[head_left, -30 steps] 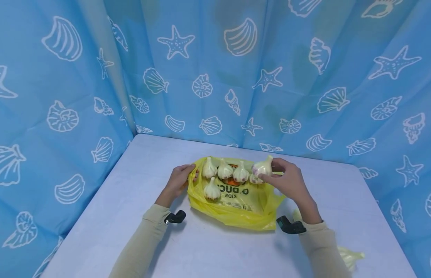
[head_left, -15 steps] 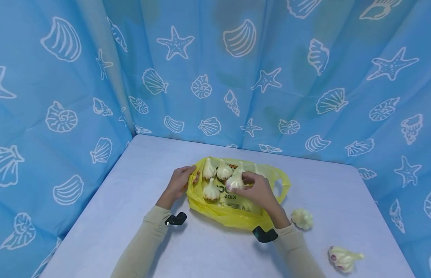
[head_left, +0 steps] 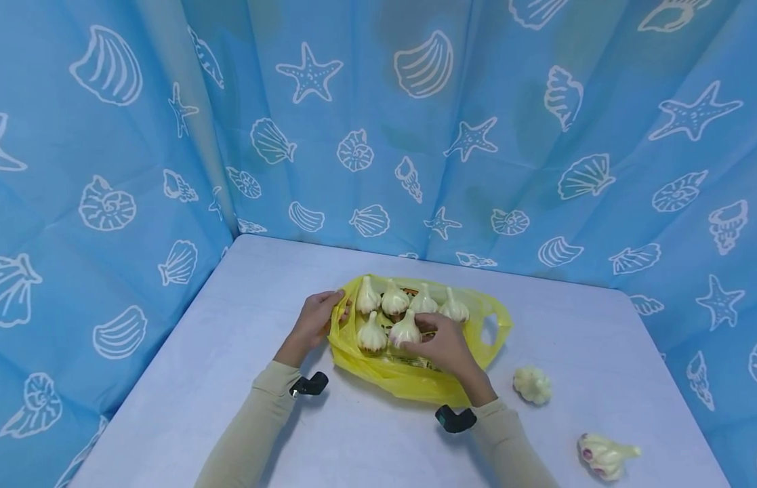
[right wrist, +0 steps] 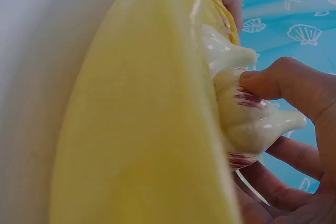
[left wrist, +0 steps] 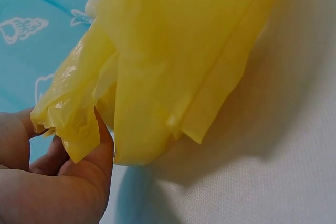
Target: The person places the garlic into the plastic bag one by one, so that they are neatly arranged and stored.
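A yellow plastic bag (head_left: 408, 386) lies spread on the table, several white garlic bulbs standing on it in two rows. At the bag's left edge my left hand (head_left: 316, 320) pinches the plastic; the left wrist view shows a crumpled bag corner (left wrist: 68, 119) between thumb and fingers. My right hand (head_left: 445, 342) holds a garlic bulb (head_left: 405, 329) by its side, in the front row beside another garlic bulb (head_left: 371, 333). Purple streaks mark the held bulb in the right wrist view, where the raised bag side (right wrist: 142, 108) covers much of the scene.
Two more garlic bulbs lie on the white table (head_left: 244, 291) right of the bag: one garlic bulb (head_left: 533, 385) near it, another garlic bulb (head_left: 607, 456) closer to the front. A blue curtain (head_left: 366, 115) with shell prints stands behind and at both sides.
My right hand has carried the garlic bulb from the back right of the bag to the front row, beside the other bulb. The left hand stays at the bag's edge.
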`<state>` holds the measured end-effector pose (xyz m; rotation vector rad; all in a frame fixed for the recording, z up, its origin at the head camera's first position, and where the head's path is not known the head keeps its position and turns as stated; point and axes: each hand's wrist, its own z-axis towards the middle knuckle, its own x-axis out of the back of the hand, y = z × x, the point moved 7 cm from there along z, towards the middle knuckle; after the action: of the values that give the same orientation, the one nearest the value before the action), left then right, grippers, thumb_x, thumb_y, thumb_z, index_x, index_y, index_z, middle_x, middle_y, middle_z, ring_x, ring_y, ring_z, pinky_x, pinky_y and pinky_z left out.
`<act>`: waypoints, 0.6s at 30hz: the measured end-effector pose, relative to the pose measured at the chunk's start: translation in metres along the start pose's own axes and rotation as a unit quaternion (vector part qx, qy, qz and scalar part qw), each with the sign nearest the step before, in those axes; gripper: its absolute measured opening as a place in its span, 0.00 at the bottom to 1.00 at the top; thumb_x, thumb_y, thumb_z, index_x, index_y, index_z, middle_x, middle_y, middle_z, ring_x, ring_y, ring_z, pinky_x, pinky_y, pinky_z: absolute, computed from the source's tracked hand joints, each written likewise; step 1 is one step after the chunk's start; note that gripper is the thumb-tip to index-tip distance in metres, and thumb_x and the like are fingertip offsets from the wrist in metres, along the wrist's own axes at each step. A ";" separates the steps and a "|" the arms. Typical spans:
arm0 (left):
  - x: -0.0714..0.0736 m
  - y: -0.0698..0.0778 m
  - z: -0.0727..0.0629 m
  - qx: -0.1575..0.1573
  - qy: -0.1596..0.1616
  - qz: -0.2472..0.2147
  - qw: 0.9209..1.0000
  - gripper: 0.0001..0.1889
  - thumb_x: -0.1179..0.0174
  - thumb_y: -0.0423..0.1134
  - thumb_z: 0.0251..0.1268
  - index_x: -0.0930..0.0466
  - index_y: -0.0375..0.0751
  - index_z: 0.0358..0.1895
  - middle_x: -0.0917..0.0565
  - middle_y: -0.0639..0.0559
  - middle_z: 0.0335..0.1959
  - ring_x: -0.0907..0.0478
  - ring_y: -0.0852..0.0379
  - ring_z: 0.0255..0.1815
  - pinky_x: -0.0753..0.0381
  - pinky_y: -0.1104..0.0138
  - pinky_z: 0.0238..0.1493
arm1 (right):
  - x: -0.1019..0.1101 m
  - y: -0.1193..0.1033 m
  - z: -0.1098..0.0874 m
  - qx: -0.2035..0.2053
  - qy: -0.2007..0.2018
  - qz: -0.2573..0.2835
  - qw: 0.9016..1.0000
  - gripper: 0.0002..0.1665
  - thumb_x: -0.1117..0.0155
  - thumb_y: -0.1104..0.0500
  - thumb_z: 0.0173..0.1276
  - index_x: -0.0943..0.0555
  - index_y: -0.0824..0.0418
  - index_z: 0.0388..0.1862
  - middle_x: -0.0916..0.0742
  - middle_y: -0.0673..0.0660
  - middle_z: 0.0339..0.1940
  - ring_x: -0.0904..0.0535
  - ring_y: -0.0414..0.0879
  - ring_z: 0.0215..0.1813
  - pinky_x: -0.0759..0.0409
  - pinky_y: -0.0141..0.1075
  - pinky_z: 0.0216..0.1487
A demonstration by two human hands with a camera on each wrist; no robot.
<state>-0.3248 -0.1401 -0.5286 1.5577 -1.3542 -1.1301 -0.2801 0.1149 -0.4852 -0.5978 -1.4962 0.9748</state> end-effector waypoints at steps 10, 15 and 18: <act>0.003 -0.001 0.000 0.007 0.012 0.012 1.000 0.23 0.46 0.49 0.74 0.28 0.36 0.62 0.22 0.42 0.43 0.22 0.59 0.33 0.18 0.70 0.38 | -0.006 0.001 0.000 0.010 -0.012 0.014 1.000 0.42 0.19 0.51 0.50 0.23 0.63 0.63 0.19 0.60 0.57 0.17 0.51 0.48 0.16 0.40 0.46; 0.004 -0.001 0.002 0.016 0.020 0.011 1.000 0.23 0.45 0.50 0.73 0.27 0.36 0.61 0.21 0.43 0.43 0.21 0.59 0.32 0.17 0.70 0.37 | -0.008 0.003 0.001 0.017 -0.018 0.010 1.000 0.42 0.19 0.51 0.51 0.23 0.64 0.63 0.19 0.60 0.58 0.18 0.52 0.49 0.16 0.41 0.47; 0.004 -0.002 0.002 0.022 0.024 0.014 0.999 0.23 0.45 0.50 0.73 0.27 0.37 0.61 0.21 0.43 0.42 0.21 0.59 0.32 0.17 0.69 0.37 | -0.009 0.005 0.002 0.016 -0.022 0.003 1.000 0.41 0.19 0.52 0.51 0.23 0.64 0.62 0.19 0.60 0.59 0.19 0.52 0.50 0.16 0.40 0.46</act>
<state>-0.3263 -0.1441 -0.5316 1.5828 -1.3742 -1.0464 -0.2817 0.1098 -0.4940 -0.5618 -1.5151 1.0212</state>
